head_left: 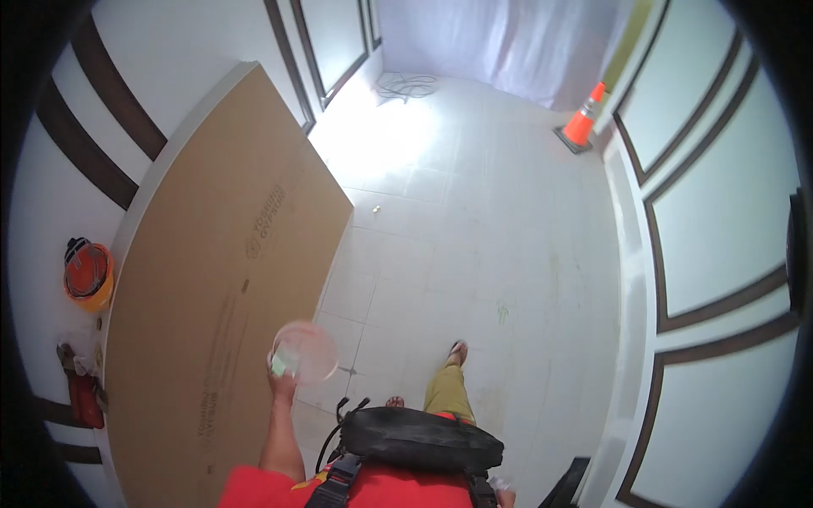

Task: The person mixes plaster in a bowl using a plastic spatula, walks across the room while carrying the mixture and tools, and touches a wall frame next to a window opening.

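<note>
Evidently, left fingers (273, 364) grip a round, blurred, pale pink tub (315, 353); how right fingers (506, 498) stand is unclear.

Pinkish round container (315, 351), blurry in outline

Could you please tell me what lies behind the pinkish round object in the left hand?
Around the pinkish round object, the brown board and pale tiled floor show behind it; whatever it directly covers cannot be made out.

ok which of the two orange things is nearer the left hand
The orange helmet beside the brown board is nearer the left hand; the orange cone stands far off by the curtain.
</note>
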The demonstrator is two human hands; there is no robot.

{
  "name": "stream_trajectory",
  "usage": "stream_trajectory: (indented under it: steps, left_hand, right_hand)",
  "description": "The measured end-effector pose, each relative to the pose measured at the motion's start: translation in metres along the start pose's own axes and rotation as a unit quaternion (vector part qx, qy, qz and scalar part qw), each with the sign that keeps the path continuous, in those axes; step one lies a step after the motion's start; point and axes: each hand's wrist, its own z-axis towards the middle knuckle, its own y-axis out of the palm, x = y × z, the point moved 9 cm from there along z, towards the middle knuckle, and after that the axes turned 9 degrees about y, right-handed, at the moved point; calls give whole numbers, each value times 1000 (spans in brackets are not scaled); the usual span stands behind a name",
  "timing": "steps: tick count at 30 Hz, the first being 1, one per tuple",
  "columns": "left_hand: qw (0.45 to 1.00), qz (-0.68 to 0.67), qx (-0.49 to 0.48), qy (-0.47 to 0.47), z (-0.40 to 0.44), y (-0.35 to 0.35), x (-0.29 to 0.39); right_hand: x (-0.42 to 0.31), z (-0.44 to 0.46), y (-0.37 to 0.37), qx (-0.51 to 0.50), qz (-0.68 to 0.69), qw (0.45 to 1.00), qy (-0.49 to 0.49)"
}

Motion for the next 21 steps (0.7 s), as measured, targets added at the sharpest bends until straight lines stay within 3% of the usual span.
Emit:
stream_trajectory:
  steps: [1, 3, 5, 7, 9, 10, 11, 12, 15, 16, 18, 21]
  left_hand:
    - [999, -8, -20, 50, 41, 25, -13]
    - [994, -105, 2, -34, 68, 99, 29]
    - [987, -149, 47, -40, 80, 172, 87]
    - [983, -167, 68, -33, 89, 241, 147]
    - [977, -192, 91, -26, 109, 300, 166]
    - [974, -204, 91, -31, 115, 328, 175]
    - [971, -220, 82, -50, 125, 355, 185]
    - [966, -238, 71, -68, 133, 384, 195]
    - [951, -302, 47, -50, 177, 468, 239]
    - [947, -319, 27, -28, 198, 492, 246]
    - [965, -258, 31, -42, 245, 533, 232]
    - [965, -251, 40, -58, 322, 606, 267]
  right_hand:
    - [-38, 3, 5, 0, -66, 998, -12]
    - [-123, 24, 17, -2, -166, 985, -51]
    - [-230, 58, 19, -6, -223, 970, -99]
    - [-349, 106, 11, 0, -199, 969, -148]
    - [-501, 173, -3, -15, -64, 967, -245]
    - [-620, 115, -4, 63, -234, 929, -281]
    - [-719, 123, 12, 84, -218, 878, -417]
    - [-808, 112, 20, 65, -151, 897, -411]
    - [-1052, -34, 42, 83, -79, 805, -582]
    - [-1109, -71, 47, 93, -65, 800, -589]
    - [-1189, -105, 69, -63, -9, 857, -512]
    - [-1257, -60, 88, -15, -60, 879, -472]
